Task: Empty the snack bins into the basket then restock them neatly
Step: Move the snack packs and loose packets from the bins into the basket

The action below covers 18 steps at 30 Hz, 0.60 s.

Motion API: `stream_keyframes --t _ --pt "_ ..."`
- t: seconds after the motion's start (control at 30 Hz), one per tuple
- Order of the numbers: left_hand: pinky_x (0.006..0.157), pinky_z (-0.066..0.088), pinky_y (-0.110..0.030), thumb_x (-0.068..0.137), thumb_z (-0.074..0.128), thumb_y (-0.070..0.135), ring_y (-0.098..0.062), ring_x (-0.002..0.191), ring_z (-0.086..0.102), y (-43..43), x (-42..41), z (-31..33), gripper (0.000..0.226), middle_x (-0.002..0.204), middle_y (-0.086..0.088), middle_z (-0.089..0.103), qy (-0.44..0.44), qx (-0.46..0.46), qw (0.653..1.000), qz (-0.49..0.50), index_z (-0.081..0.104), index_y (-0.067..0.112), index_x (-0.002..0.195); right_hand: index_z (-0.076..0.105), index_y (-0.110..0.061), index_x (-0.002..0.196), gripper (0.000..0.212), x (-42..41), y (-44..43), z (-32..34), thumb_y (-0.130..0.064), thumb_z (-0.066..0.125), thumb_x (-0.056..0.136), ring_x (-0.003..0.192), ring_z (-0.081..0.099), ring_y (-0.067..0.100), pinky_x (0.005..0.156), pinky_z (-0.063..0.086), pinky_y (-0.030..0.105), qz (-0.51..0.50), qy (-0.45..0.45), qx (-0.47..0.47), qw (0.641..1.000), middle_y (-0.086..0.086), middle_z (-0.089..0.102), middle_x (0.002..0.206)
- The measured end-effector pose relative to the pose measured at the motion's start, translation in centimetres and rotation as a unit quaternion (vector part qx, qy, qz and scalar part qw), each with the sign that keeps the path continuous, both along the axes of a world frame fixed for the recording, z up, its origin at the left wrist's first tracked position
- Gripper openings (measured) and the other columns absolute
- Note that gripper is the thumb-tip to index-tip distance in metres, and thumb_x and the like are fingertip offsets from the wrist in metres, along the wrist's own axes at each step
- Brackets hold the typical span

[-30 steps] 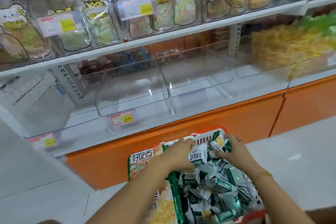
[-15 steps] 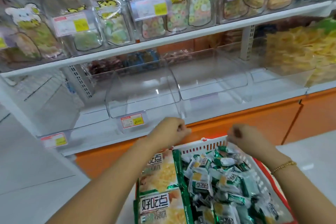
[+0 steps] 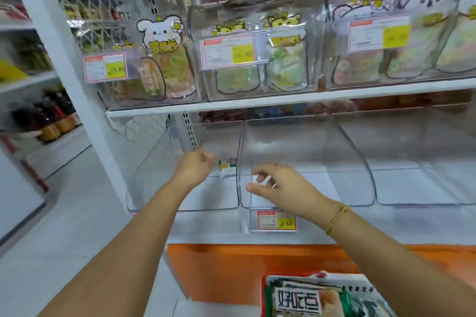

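Note:
Three clear snack bins stand side by side on the lower shelf: a left bin (image 3: 164, 162), a middle bin (image 3: 304, 141) and a right bin (image 3: 417, 162). My left hand (image 3: 193, 167) reaches into the left bin with its fingers curled; a small white, green and yellow snack packet (image 3: 228, 164) sits at its fingertips. My right hand (image 3: 280, 185), with a gold bracelet on the wrist, hovers in the middle bin's mouth with loosely spread fingers. The red and white basket (image 3: 360, 291) is at the bottom edge, holding a large snack bag (image 3: 298, 301).
A price tag (image 3: 277, 220) hangs on the middle bin's front. The upper shelf (image 3: 257, 103) carries clear boxes of bagged sweets (image 3: 286, 64) with price labels. An orange base panel (image 3: 219, 270) runs below the bins. A white upright post (image 3: 64, 64) stands to the left.
Both hands rose from the basket to the lower-shelf bins. The view moved closer and left, so the basket dropped to the bottom edge. The right hand's fingers went from curled to spread.

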<state>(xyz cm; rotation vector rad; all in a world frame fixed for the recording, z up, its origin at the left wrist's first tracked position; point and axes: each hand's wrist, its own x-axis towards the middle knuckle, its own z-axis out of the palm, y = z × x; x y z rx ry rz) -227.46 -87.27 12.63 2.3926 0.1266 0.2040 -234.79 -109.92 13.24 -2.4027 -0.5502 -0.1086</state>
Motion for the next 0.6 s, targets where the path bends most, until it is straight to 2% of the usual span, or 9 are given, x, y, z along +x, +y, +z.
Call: stream_keyframes --t 0.07,0.1,0.17,0.2,0.27,0.33,0.4,0.5,0.6 --pt "0.073 0.051 -0.034 0.093 0.051 0.013 -0.024 0.079 0.055 0.1 2.5 -1.7 0.017 0.077 -0.011 0.057 0.033 0.014 0.999 -0.022 0.055 0.01 0.076 0.058 -0.025 0.12 0.037 0.7 0.8 -1.6 -0.047 0.054 0.091 0.088 0.059 0.012 0.082 0.049 0.028 0.015 0.036 -0.011 0.999 -0.011 0.058 0.103" --pt "0.073 0.048 -0.03 0.09 0.055 0.008 -0.025 0.085 0.056 -0.1 3.3 -2.3 0.007 0.082 -0.009 0.058 0.051 0.02 0.998 -0.044 0.06 0.009 0.085 0.059 -0.027 0.119 0.033 0.6 0.9 -2.3 -0.046 0.052 0.093 0.088 0.058 0.011 0.081 0.049 0.026 0.021 0.041 -0.029 0.999 -0.012 0.058 0.101" --pt "0.077 0.044 -0.026 0.086 0.063 0.003 -0.028 0.103 0.058 -0.6 5.5 -3.7 0.034 0.11 -0.013 0.061 0.086 0.05 0.991 -0.086 0.057 0.004 0.119 0.062 -0.028 0.11 0.027 0.6 0.8 -3.4 -0.044 0.046 0.096 0.086 0.057 0.008 0.078 0.048 0.024 0.028 0.032 -0.058 0.997 -0.012 0.061 0.1" --pt "0.077 0.042 -0.023 0.085 0.065 0.004 -0.028 0.11 0.056 -0.9 6.7 -4.2 0.046 0.122 -0.013 0.058 0.097 0.074 0.987 -0.103 0.052 0.004 0.129 0.064 -0.027 0.105 0.026 0.7 0.8 -3.8 -0.042 0.045 0.096 0.085 0.057 0.007 0.077 0.048 0.025 0.025 0.026 -0.06 0.998 -0.011 0.063 0.099" --pt "0.078 0.038 -0.017 0.085 0.066 0.01 -0.025 0.117 0.053 -1.2 8.7 -4.6 0.055 0.136 -0.008 0.052 0.108 0.118 0.98 -0.119 0.046 0.01 0.136 0.065 -0.025 0.098 0.027 1.0 0.7 -4.1 -0.042 0.044 0.096 0.081 0.056 0.005 0.073 0.048 0.024 0.01 0.027 -0.064 0.998 -0.009 0.064 0.092" --pt "0.092 0.039 -0.019 0.083 0.07 0.018 -0.024 0.122 0.049 -1.1 10.6 -5.0 0.064 0.14 -0.006 0.047 0.141 0.129 0.976 -0.106 0.041 0.012 0.14 0.064 -0.023 0.094 0.03 1.1 0.8 -4.2 -0.046 0.044 0.095 0.078 0.055 0.006 0.073 0.048 0.024 -0.006 0.028 -0.079 0.996 -0.007 0.063 0.087" --pt "0.095 0.042 -0.028 0.079 0.072 0.022 -0.027 0.117 0.052 -0.9 11.5 -5.6 0.061 0.134 -0.008 0.051 0.187 0.155 0.965 -0.099 0.046 0.011 0.134 0.062 -0.019 0.086 0.037 0.7 1.1 -4.1 -0.049 0.041 0.096 0.077 0.056 0.012 0.074 0.049 0.03 -0.015 0.005 -0.109 0.994 -0.004 0.061 0.083" --pt "0.079 0.044 -0.029 0.076 0.071 0.037 -0.024 0.092 0.055 -1.1 11.4 -6.2 0.05 0.117 -0.013 0.062 0.234 0.257 0.93 -0.117 0.059 0.009 0.115 0.051 -0.02 0.069 0.043 0.5 1.4 -3.8 -0.051 0.039 0.096 0.07 0.051 0.015 0.067 0.044 0.03 -0.024 -0.011 -0.144 0.989 -0.003 0.053 0.071" --pt "0.071 0.045 -0.027 0.076 0.073 0.037 -0.019 0.08 0.049 -1.2 10.1 -5.3 0.047 0.096 -0.005 0.058 0.251 0.245 0.93 -0.111 0.059 0.008 0.11 0.048 -0.023 0.066 0.04 0.8 1.3 -3.6 -0.051 0.044 0.094 0.066 0.049 0.011 0.063 0.04 0.026 -0.035 0.003 -0.118 0.992 -0.006 0.052 0.067"
